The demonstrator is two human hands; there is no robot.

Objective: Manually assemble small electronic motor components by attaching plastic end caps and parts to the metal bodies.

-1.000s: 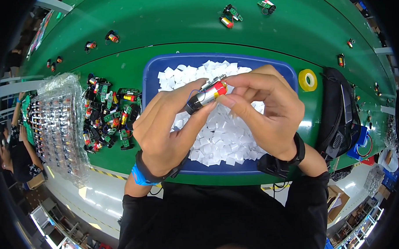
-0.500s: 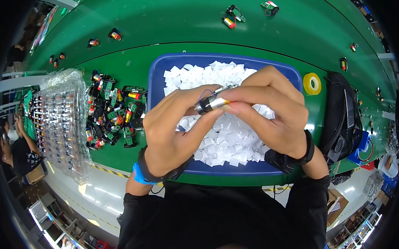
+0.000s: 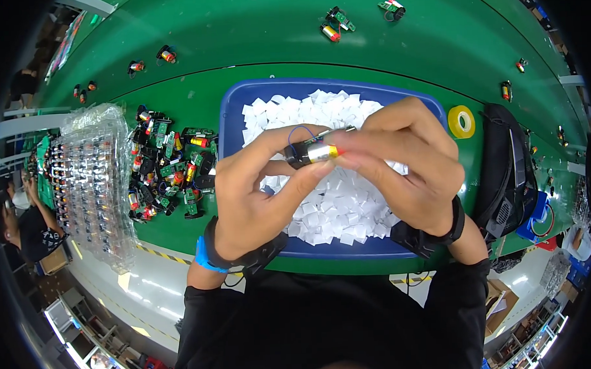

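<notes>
— Holding the small cylindrical motor (image 3: 312, 151) between both hands, you have it pinched over the blue tray (image 3: 231, 115); your left hand (image 3: 257, 199) closes its grip on the dark end and your right hand (image 3: 405, 167) closes on the brass-coloured end.

— How far along do you judge me?

— Midway, I think. The motor is up and in your grip, with a thin blue wire looping above it, but nothing shows it finished or set down. Under the grip lie the white paper squares (image 3: 338, 202), heaped in the tray. Left of the grip, a pile of small circuit parts (image 3: 168, 166) waits on the desk (image 3: 251, 36), and beyond it a clear blister tray (image 3: 90, 182).

— And against half a second ago?

— You have turned the motor nearly level, and your fingers sit closer round it. A yellow tape roll (image 3: 461, 121) lies right of the grip.
</notes>
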